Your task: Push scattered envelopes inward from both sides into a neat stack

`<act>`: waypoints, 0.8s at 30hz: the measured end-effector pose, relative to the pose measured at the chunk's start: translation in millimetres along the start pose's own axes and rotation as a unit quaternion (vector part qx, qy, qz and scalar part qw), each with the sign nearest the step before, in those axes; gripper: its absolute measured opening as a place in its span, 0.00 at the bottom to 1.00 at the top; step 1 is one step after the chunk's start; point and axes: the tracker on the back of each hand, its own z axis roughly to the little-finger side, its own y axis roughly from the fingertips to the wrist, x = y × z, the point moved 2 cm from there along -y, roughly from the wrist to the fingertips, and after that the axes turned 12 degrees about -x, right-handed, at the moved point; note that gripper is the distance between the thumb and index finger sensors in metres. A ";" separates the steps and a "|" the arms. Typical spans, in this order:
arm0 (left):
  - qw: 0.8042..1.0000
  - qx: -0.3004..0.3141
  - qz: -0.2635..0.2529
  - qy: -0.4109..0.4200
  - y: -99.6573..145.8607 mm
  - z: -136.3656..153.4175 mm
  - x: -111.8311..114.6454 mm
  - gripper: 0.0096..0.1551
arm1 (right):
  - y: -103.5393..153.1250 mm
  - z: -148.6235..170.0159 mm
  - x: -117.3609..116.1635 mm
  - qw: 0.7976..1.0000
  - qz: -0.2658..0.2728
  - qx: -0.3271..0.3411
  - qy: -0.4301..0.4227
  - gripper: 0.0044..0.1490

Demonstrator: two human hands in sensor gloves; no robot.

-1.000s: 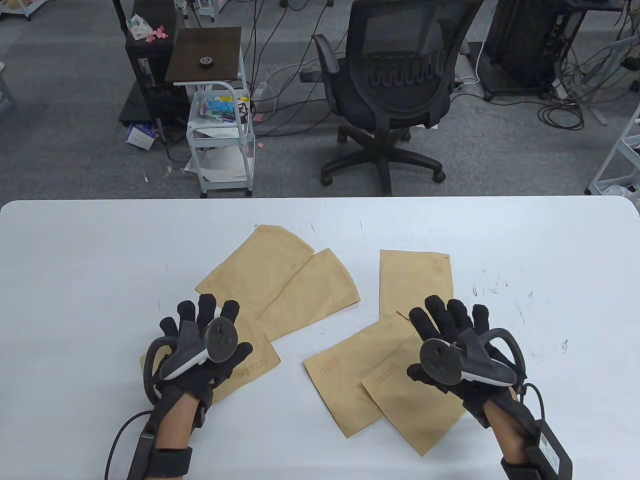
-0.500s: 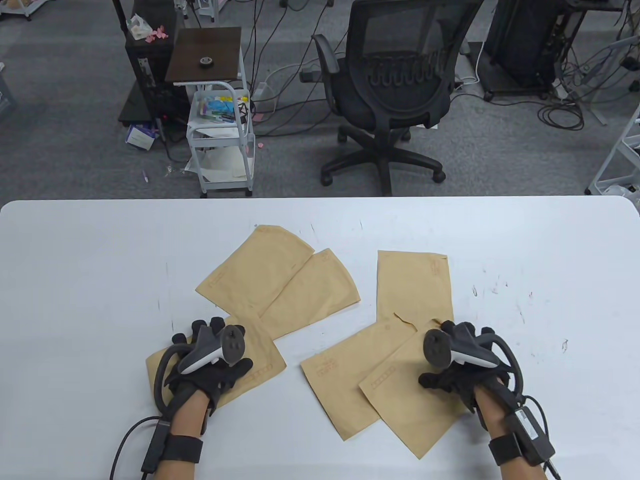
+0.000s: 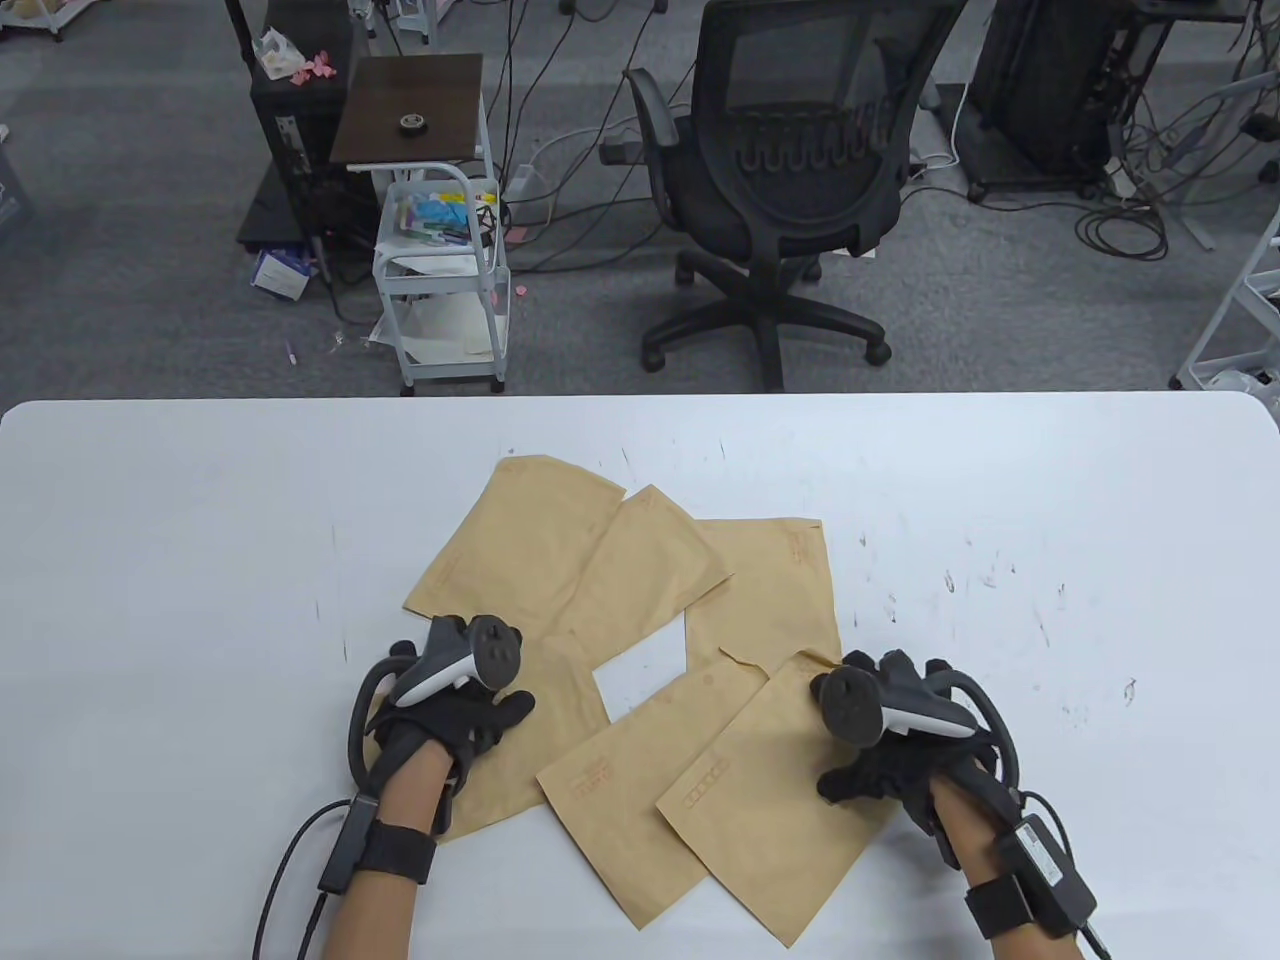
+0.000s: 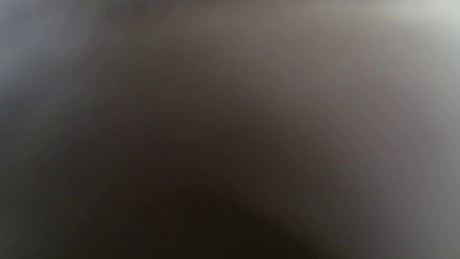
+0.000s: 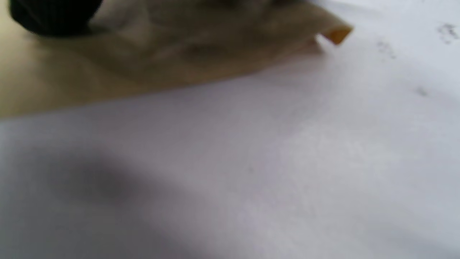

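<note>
Left hand [image 3: 450, 715] pressing flat on the left envelopes [image 3: 540, 590], right hand [image 3: 890, 745] pressing the right envelopes [image 3: 760, 800], white table [image 3: 150, 600]

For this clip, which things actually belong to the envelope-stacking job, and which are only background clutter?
Part of the job:
- brown envelopes
- left hand, resting on them
- right hand, resting on them
- white table

Just lying about:
- office chair
- small white cart
- floor cables

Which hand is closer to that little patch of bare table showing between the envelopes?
Left. The left hand rests on an envelope just beside the bare patch; the right hand presses envelopes farther off on the patch's other side.
</note>
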 end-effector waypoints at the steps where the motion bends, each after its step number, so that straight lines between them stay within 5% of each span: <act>1: 1.000 0.024 -0.005 -0.011 5.4 -10.7 2.0 0.45 | -1.6 -5.0 1.2 1.000 0.005 0.010 -0.011 0.64; 5: 0.996 0.077 -0.017 -0.036 28.8 -50.2 -5.1 0.40 | 5.8 -37.4 4.5 0.999 0.027 0.014 0.021 0.64; 10: 0.991 0.053 -0.119 0.010 29.0 -41.9 -28.6 0.38 | 23.0 -37.8 20.9 0.998 0.022 0.027 0.049 0.66; 12: 0.994 0.048 -0.093 0.035 15.5 -33.1 -19.5 0.38 | 22.4 -32.9 21.7 0.998 0.035 0.044 0.008 0.64; 14: 0.996 0.076 0.002 0.039 8.7 -31.8 -1.7 0.38 | 13.5 -37.1 8.7 0.999 0.009 0.047 0.012 0.63; 16: 0.993 0.099 -0.001 0.064 14.2 -40.4 -3.0 0.38 | 7.9 -45.6 -0.4 0.998 -0.016 0.041 0.041 0.63; 20: 0.988 0.130 -0.017 0.078 20.9 -53.7 -6.0 0.38 | 10.7 -67.2 6.3 0.997 0.054 0.026 0.049 0.63; 24: 0.988 0.135 -0.035 0.064 29.7 -45.0 -17.4 0.38 | 16.7 -68.7 13.5 0.996 0.048 0.026 0.073 0.62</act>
